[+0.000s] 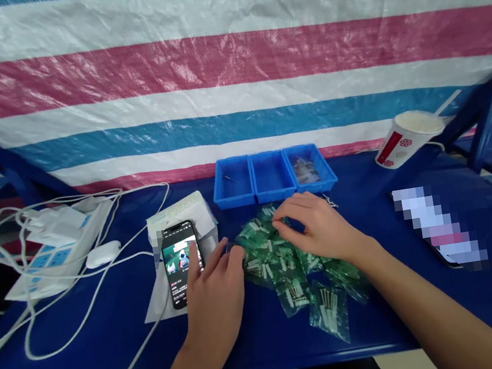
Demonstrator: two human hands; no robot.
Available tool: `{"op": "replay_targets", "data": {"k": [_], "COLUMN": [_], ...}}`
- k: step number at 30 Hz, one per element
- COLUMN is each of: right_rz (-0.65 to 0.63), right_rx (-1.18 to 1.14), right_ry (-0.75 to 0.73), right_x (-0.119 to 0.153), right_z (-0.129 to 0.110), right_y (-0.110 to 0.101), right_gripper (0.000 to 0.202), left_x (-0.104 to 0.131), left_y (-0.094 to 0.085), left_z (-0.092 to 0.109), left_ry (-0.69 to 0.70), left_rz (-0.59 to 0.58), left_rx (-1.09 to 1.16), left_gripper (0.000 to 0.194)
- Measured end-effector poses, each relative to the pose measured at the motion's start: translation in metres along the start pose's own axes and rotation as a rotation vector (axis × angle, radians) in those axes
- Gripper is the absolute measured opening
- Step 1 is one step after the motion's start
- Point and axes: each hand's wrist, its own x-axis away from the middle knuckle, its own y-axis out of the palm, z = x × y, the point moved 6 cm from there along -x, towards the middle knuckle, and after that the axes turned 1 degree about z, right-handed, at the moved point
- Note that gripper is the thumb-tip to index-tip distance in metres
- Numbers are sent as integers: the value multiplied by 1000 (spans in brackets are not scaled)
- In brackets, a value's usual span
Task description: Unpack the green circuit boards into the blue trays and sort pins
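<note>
My left hand (218,293) has its fingers apart, with the index finger over the screen of a lit phone (180,287). I cannot tell whether that finger touches the glass. The phone leans on a white tissue pack (185,212). Near the left thumb starts a pile of greenish clear bags (267,249) holding white plugs and screws. Above the back of that pile, my right hand (310,224) is closed in a pinch; whatever lies between its fingertips is hidden or too small to name. One filled bag (328,311) lies at the pile's front.
Three joined blue trays (271,174) stand behind the pile; the left holds a small screw, the right some small bags. White cables (25,285) tangle over a power strip (60,255) at left. A paper cup (405,139) and a second phone (438,230) are at right.
</note>
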Motion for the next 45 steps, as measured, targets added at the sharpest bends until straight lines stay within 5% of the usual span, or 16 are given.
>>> {"op": "replay_targets", "data": {"k": [17,25,29,31,36,41,45], "right_rz": [-17,-8,-90,-124,-46,104,52], "right_rx": [-5,6,-93,-182,-350,-453,-545], "right_ry": [18,55,130,131,153,279,287], "right_x": [0,-1,-1,-2,-4,-2,-1], "right_z": [-2,-2,-1,-2,4,19,24], "right_y": [1,0,5,8,4,-7,-3], "right_gripper": [19,18,27,38,20,23,27], "left_x": [1,-8,-13,-22,-56,-84,-87], "left_y": [4,-18,-33,-35,-24,-10,8], "left_z": [0,-15,-10,-6,0,0,2], "left_ry": [96,-21,-96,-160,-265,-136,-101], "left_rz": [1,299,424,400,281,309,172], "left_rx": [58,79,265,466,972,955,964], "left_gripper": [27,18,16,15,6,35,16]}}
